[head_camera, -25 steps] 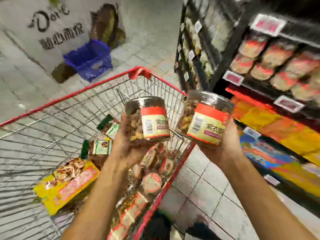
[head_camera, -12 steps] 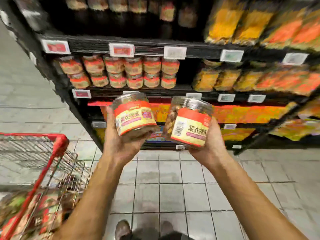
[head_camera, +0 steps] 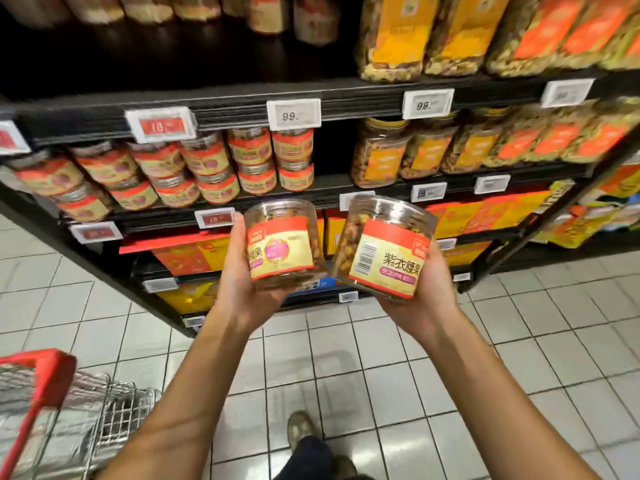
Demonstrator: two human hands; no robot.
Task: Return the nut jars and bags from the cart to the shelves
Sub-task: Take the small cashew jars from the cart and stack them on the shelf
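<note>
My left hand [head_camera: 239, 289] grips a clear nut jar [head_camera: 282, 245] with a red and cream label, held upright. My right hand [head_camera: 429, 292] grips a second matching nut jar [head_camera: 384, 251], tilted to the left. Both jars hang in front of the black shelves [head_camera: 346, 192], just below the row of matching small jars [head_camera: 214, 164]. A dark gap [head_camera: 330, 150] shows on that shelf to the right of those jars. The red-rimmed wire cart [head_camera: 52, 407] is at the lower left; its contents are out of view.
Larger jars with orange labels [head_camera: 433, 150] fill the shelf to the right. Bags of nuts [head_camera: 450, 32] stand on the top shelf. Boxed goods [head_camera: 194, 258] occupy the lower shelves. White floor tiles [head_camera: 346, 375] and my shoes [head_camera: 301, 427] lie below.
I have turned from the cart to face the shelves and come closer. Both jars stay in my hands, now raised nearer the shelf of matching jars. The cart has slid to the lower left.
</note>
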